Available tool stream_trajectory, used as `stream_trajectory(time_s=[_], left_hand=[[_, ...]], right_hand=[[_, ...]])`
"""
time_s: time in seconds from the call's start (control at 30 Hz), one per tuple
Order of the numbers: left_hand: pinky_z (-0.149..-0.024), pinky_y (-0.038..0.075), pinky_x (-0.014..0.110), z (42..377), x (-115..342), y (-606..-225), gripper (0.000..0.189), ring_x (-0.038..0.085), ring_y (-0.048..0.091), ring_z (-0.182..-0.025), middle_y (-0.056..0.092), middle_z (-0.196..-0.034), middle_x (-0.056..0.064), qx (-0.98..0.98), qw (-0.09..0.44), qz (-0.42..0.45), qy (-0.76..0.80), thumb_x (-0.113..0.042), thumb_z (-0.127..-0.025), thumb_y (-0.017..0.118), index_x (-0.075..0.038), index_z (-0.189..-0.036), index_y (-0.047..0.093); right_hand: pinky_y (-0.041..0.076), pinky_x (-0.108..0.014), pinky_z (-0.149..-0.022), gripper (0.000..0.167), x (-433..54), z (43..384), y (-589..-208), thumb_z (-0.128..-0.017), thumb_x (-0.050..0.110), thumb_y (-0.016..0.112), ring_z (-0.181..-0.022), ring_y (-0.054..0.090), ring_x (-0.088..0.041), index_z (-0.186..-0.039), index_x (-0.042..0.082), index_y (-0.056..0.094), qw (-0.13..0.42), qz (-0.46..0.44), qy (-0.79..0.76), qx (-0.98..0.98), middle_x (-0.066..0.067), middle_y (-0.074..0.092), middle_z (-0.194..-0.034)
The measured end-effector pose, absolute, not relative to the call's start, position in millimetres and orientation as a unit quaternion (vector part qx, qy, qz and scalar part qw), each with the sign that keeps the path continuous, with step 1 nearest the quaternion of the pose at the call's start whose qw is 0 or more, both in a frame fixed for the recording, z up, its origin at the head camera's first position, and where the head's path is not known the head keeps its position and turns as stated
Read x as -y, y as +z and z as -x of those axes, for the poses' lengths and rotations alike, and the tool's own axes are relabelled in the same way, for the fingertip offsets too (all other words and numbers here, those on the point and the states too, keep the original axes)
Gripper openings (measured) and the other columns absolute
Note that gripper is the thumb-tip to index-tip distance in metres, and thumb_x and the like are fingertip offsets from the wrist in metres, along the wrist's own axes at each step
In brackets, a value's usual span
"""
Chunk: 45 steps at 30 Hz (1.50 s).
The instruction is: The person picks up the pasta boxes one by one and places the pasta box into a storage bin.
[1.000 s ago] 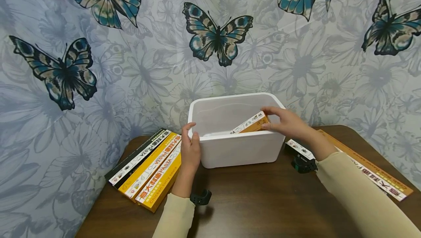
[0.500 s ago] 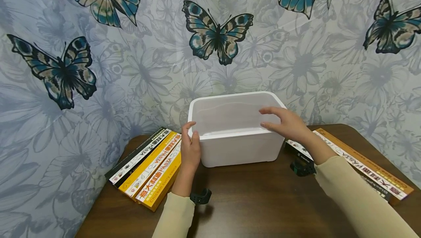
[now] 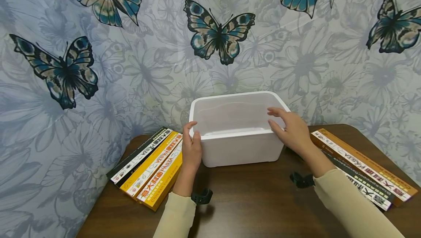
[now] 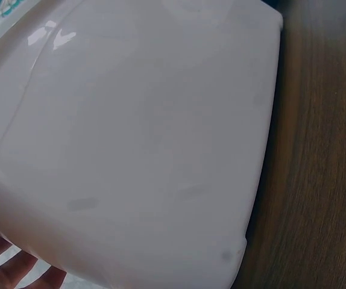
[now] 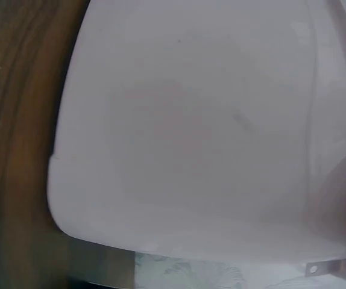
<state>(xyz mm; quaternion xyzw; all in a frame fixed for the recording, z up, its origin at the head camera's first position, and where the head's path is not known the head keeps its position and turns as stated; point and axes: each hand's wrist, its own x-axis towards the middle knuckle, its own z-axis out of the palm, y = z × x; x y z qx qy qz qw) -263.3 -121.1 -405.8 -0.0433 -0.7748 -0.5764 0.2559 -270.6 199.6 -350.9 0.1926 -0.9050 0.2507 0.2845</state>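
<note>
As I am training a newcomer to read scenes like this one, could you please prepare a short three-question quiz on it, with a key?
1. True or false: the left hand holds one end of the white bin.
2. Which hand is nearer the orange-brown box? A) the left hand; B) the right hand.
3. Fill in the missing word: in the head view, the side of the yellow box reads "chicken ____ sauce".

Key: 1. True. 2. B. 3. curry.
</note>
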Motion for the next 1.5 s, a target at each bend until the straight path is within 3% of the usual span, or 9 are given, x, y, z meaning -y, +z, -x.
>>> stream_trajectory(time_s=[0.17, 0.37, 0.77, 0.8, 0.87, 0.93, 1.03, 1.13, 1.5], left_hand=[[-0.103, 0.04, 0.056, 263, 121, -405, 0.04, 0.036, 0.052, -0.125, 0.05, -0.145, 0.014, 0.776, 0.254, 0.04, -0.576, -0.033, -0.098, 0.041, -0.023, -0.136, 0.046], [-0.104, 0.04, 0.056, 264, 121, -406, 0.04, 0.034, 0.052, -0.125, 0.05, -0.145, 0.013, 0.776, 0.253, 0.04, -0.576, -0.034, -0.098, 0.04, -0.023, -0.136, 0.046], [-0.105, 0.04, 0.055, 264, 120, -406, 0.041, 0.031, 0.052, -0.125, 0.051, -0.144, 0.012, 0.776, 0.258, 0.036, -0.574, -0.037, -0.097, 0.039, -0.023, -0.135, 0.047], [-0.105, 0.04, 0.055, 264, 120, -406, 0.041, 0.031, 0.052, -0.125, 0.051, -0.144, 0.012, 0.776, 0.258, 0.036, -0.574, -0.037, -0.097, 0.039, -0.023, -0.135, 0.047], [-0.105, 0.04, 0.055, 264, 120, -406, 0.041, 0.031, 0.052, -0.125, 0.05, -0.144, 0.012, 0.776, 0.259, 0.036, -0.574, -0.037, -0.097, 0.039, -0.022, -0.136, 0.047], [-0.105, 0.04, 0.055, 264, 120, -406, 0.041, 0.031, 0.052, -0.125, 0.051, -0.144, 0.012, 0.776, 0.26, 0.035, -0.574, -0.036, -0.097, 0.039, -0.023, -0.135, 0.047], [-0.105, 0.04, 0.055, 264, 120, -405, 0.041, 0.031, 0.052, -0.125, 0.051, -0.144, 0.012, 0.775, 0.26, 0.035, -0.575, -0.035, -0.097, 0.04, -0.022, -0.135, 0.047], [-0.106, 0.04, 0.055, 265, 119, -405, 0.041, 0.031, 0.052, -0.126, 0.05, -0.145, 0.012, 0.776, 0.257, 0.035, -0.576, -0.034, -0.097, 0.04, -0.022, -0.135, 0.047], [-0.104, 0.04, 0.056, 266, 120, -406, 0.041, 0.033, 0.053, -0.124, 0.052, -0.143, 0.013, 0.775, 0.269, 0.041, -0.571, -0.035, -0.097, 0.041, -0.021, -0.134, 0.048]], right_hand=[[0.045, -0.054, -0.088, 0.046, -204, 263, -360, -0.097, 0.023, 0.06, -0.121, 0.058, -0.038, -0.141, 0.012, 0.054, 0.298, -0.177, 0.321, 0.881, -0.014, 0.065, -0.134], [0.031, -0.067, -0.107, 0.053, -211, 250, -367, -0.098, 0.025, 0.06, -0.14, 0.039, -0.045, -0.149, 0.013, 0.045, 0.261, -0.146, 0.39, 0.871, -0.018, 0.047, -0.151], [0.034, -0.068, -0.102, 0.06, -228, 224, -378, -0.098, 0.022, 0.061, -0.135, 0.043, -0.047, -0.154, 0.023, 0.039, 0.255, -0.122, 0.413, 0.866, -0.018, 0.043, -0.154], [0.035, -0.067, -0.102, 0.061, -230, 222, -378, -0.098, 0.021, 0.061, -0.135, 0.043, -0.048, -0.154, 0.023, 0.038, 0.253, -0.121, 0.412, 0.867, -0.018, 0.044, -0.154], [0.04, -0.048, -0.11, 0.061, -236, 217, -379, -0.099, 0.021, 0.061, -0.134, 0.045, -0.044, -0.155, 0.024, 0.036, 0.25, -0.117, 0.411, 0.869, -0.016, 0.044, -0.154], [0.041, -0.023, -0.108, 0.061, -241, 212, -381, -0.099, 0.02, 0.061, -0.137, 0.046, -0.027, -0.155, 0.024, 0.036, 0.249, -0.117, 0.413, 0.868, -0.016, 0.045, -0.153], [0.032, 0.002, -0.09, 0.061, -251, 207, -384, -0.099, 0.019, 0.06, -0.129, 0.045, 0.005, -0.155, 0.022, 0.035, 0.253, -0.115, 0.411, 0.868, -0.019, 0.046, -0.151], [0.033, 0.003, -0.085, 0.062, -262, 202, -390, -0.099, 0.019, 0.06, -0.116, 0.036, 0.026, -0.155, 0.023, 0.034, 0.252, -0.105, 0.408, 0.871, -0.022, 0.045, -0.15], [0.027, 0.005, -0.084, 0.068, -304, 190, -405, -0.098, 0.02, 0.062, -0.119, 0.031, 0.024, -0.157, 0.019, 0.029, 0.229, -0.068, 0.398, 0.886, -0.02, 0.036, -0.156]])
